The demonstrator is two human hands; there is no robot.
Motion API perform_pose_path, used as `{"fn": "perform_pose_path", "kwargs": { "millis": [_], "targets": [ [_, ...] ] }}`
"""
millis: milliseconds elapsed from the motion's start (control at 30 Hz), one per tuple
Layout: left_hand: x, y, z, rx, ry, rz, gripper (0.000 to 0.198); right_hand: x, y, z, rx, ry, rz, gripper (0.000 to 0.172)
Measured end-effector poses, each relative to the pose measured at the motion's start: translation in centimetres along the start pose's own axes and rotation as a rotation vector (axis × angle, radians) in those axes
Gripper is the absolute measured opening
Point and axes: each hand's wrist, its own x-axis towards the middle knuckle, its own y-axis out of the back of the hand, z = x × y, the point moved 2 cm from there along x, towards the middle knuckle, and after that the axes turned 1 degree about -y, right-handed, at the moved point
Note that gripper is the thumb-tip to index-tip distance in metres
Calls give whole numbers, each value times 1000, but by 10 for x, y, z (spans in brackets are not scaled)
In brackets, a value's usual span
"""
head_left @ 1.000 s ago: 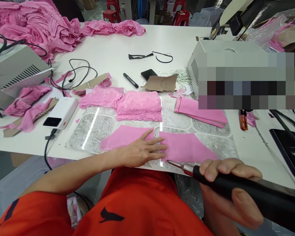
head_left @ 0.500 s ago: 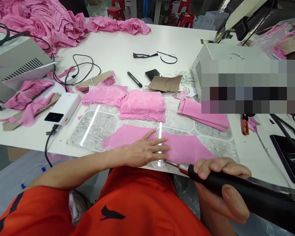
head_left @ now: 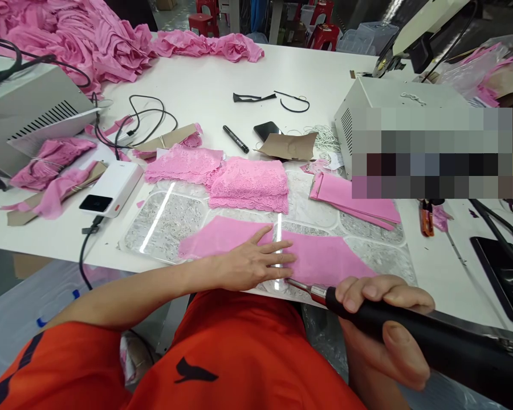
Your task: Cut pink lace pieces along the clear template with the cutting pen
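The mat (head_left: 166, 219) is grey, with two flat pink cloths on its near part. The left cloth (head_left: 216, 236) and the right cloth (head_left: 325, 259) lie side by side, with a thin gap between them. The left hand (head_left: 250, 265) lies flat over the middle of the mat's near part, fingers spread, gripping nothing. It covers some of the left cloth, and its fingertips reach the right cloth. The right hand (head_left: 380, 319) is closed around the black handle of a tool (head_left: 461, 344), just off the mat's near edge. The tool's thin metal tip points in over the mat, by the little finger and the right cloth's near corner. I can't tell if it touches the cloth.

Two piles of lace (head_left: 248, 182) sit along the mat's far edge. Some folded cloth (head_left: 350, 199) is on the mat's far right part. A white power bank (head_left: 111, 188) lies left of the mat. A pen (head_left: 235, 139) and brown card (head_left: 287, 146) lie past its far edge.
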Motion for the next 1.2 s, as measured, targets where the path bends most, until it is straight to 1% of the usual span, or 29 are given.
{"fn": "perform_pose_path", "kwargs": {
  "millis": [167,267,367,400,467,567,633,733,833,1033,1200],
  "targets": [
    [3,1,1,-43,10,-19,39,0,0,-2,-23,-8,-3,12],
    [1,14,-3,-93,66,12,42,-1,0,-2,-13,-25,11,14],
    [-14,33,-13,-149,119,77,40,0,0,-2,14,-12,37,16],
    [-21,38,-16,-166,123,80,40,0,0,-2,23,-3,42,17],
    [-37,43,-21,-190,123,45,38,2,-1,-1,35,10,32,19],
    [-56,40,-23,-197,141,-44,37,3,-5,4,47,9,12,20],
    [-62,35,-22,-191,144,-79,38,3,-10,6,46,-4,12,20],
    [-63,28,-20,-185,137,-92,39,2,-17,8,11,-43,23,18],
    [-61,26,-20,-186,138,-94,38,2,-22,8,-45,-77,37,17],
    [-61,24,-20,-162,140,-104,38,3,-23,8,-45,-53,33,18],
    [-61,20,-19,-112,116,-105,41,4,-25,6,-58,-81,45,18]
  ]
}}
